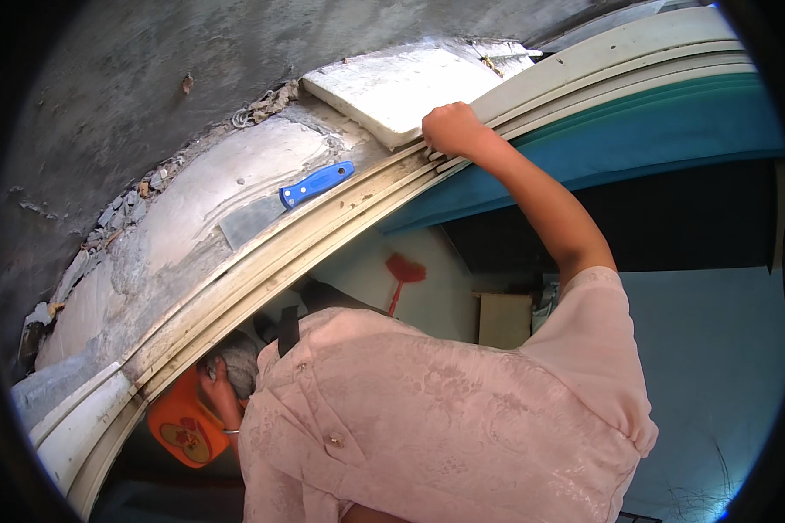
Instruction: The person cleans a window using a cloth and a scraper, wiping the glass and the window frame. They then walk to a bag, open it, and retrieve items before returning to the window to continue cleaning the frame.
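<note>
My right hand [453, 131] is curled in a fist over the cream window frame [340, 212], its fingertips hidden at the frame's rail, close to the corner of a white slab [399, 88]. Low at the left, on the inner side of the frame, my left hand [219, 386] grasps a bunched grey cloth [237, 363]. An orange plastic container [186, 418] with a printed emblem is right beside that hand. A putty knife [317, 185] with a blue handle lies on the rough outer ledge, its broad metal blade pointing down-left along the frame.
Rubble [121, 212] lines the ledge below a dark grey wall [137, 85]. Blue-green fabric [661, 131] hangs inside the frame at the right. On the floor are a red fly swatter-like object [405, 269] and a wooden box or cabinet [504, 319].
</note>
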Demonstrator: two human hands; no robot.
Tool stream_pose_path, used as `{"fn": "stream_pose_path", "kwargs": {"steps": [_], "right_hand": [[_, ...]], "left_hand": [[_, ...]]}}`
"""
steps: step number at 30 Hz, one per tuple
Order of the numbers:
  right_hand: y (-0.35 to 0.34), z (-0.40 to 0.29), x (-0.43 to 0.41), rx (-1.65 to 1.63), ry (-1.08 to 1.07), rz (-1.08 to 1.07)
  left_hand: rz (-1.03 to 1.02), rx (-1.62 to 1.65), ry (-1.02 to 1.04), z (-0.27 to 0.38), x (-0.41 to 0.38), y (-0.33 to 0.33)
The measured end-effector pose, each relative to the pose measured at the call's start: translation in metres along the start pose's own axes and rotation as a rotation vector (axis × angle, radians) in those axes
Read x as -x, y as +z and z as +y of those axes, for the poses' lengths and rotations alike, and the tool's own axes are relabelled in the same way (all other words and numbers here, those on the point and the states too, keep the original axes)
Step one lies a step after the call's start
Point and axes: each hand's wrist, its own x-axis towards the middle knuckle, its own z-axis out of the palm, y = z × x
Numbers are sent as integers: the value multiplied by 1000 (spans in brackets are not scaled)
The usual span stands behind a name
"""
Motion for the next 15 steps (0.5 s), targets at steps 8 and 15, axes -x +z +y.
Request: {"fn": "stream_pose_path", "kwargs": {"steps": [8,15], "right_hand": [[-2,-15,8,7,-68,-15],[2,-26,9,228,-211,39]], "left_hand": [[62,32,-57,18,11,5],[59,-6,-77,16,9,7]]}}
